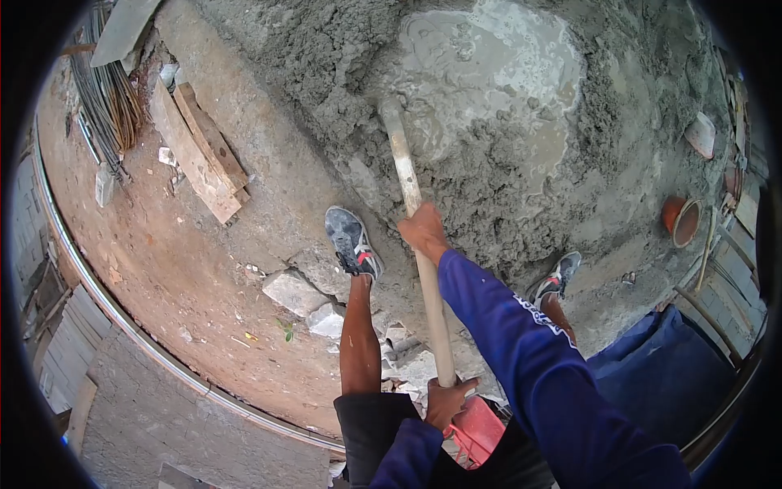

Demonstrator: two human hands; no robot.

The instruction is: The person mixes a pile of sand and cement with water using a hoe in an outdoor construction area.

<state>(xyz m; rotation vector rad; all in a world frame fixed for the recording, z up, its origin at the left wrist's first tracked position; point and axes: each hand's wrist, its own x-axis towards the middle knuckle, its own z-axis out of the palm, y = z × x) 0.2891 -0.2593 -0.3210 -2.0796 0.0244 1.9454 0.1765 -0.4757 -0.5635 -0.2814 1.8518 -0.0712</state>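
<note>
A long wooden handle (432,301) runs from between my legs up to a heap of wet grey mortar (497,220). My right hand (424,228) is wrapped round its middle, and my left hand (448,401) grips its lower end near my shorts. The far end of the handle goes into the mortar, where whatever is fixed to it is hidden. Pale watery slurry (505,65) pools at the top of the heap.
My shoes (354,240) stand on either side of the handle. Wooden boards (195,151), steel rods (110,90) and broken concrete (295,293) lie at left. At right are a reddish bucket (686,222) and a blue sheet (660,375). A red object (476,430) is below.
</note>
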